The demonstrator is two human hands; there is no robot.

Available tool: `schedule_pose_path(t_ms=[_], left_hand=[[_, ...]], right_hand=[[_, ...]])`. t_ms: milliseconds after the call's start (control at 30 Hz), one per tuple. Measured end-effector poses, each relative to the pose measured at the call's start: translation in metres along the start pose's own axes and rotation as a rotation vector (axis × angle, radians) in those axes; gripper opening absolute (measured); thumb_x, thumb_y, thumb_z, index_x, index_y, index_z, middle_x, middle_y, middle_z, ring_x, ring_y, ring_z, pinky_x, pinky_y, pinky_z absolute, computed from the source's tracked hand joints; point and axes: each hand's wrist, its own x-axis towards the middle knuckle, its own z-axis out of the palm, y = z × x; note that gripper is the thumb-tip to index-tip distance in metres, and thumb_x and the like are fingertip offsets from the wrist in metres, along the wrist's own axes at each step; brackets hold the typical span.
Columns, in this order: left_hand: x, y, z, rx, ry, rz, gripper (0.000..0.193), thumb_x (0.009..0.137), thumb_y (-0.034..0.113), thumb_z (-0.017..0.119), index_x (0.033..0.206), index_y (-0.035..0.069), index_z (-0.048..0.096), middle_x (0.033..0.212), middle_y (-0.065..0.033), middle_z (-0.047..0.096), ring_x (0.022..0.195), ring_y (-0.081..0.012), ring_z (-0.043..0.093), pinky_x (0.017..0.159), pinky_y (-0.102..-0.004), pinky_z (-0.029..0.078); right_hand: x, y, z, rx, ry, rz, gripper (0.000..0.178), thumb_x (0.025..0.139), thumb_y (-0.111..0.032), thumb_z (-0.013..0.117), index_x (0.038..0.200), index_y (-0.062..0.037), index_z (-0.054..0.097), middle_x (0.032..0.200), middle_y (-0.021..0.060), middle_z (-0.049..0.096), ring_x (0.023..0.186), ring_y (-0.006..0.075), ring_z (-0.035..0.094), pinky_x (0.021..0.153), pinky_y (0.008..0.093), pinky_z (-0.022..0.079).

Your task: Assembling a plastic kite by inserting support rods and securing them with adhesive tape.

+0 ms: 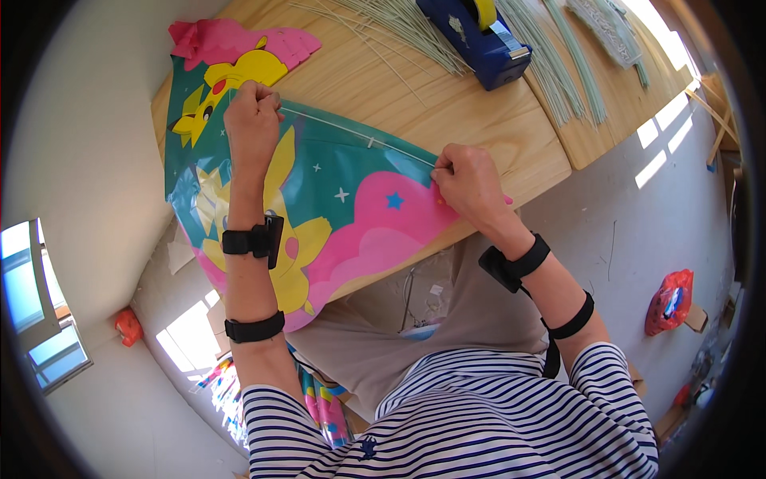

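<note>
A thin plastic kite sail (pixel 327 172), printed with yellow cartoon figures and pink clouds on dark green, lies over the near side of the wooden table. Along its upper edge runs a thin white rod (pixel 331 124), with a small whitish piece (pixel 370 143) across it near the middle. My left hand (pixel 254 120) is closed in a pinch at the rod's left end. At the right end, by the sail's corner, my right hand (pixel 469 182) pinches the rod and film edge. The fingertips of both hands are partly hidden.
On the wooden table (pixel 511 132), a blue tape dispenser (pixel 479 44) with yellow tape stands at the back. Bundles of thin pale rods (pixel 550 64) and a clear plastic bag (pixel 610 32) lie beside it. A red bag (pixel 669 302) sits on the floor at right.
</note>
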Motion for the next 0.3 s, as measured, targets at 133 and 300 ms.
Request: schedule_pose_path(t_ms=[133,300], left_hand=[[0.007,0.002,-0.014,-0.117,-0.012,-0.056,0.008,0.09,0.006,0.057,0.088,-0.002,0.059,0.077,-0.0088,0.065,0.063,-0.0154,0.064,0.061,-0.0288,0.051],[0.012,-0.003,-0.021,-0.177,-0.009,-0.079,0.006,0.091,0.006,0.057,0.091,0.0,0.06,0.081,-0.0099,0.066,0.065,-0.0155,0.065,0.061,-0.0284,0.052]], right_hand=[[0.0,0.0,0.0,0.0,0.002,-0.013,0.006,0.075,-0.008,0.068,0.076,-0.0018,0.068,0.078,0.0198,0.068,0.078,0.0384,0.067,0.069,0.0465,0.053],[0.0,0.0,-0.001,-0.013,0.001,-0.01,0.006,0.075,-0.009,0.069,0.077,-0.0028,0.068,0.079,0.0194,0.069,0.079,0.0378,0.067,0.069,0.0463,0.053]])
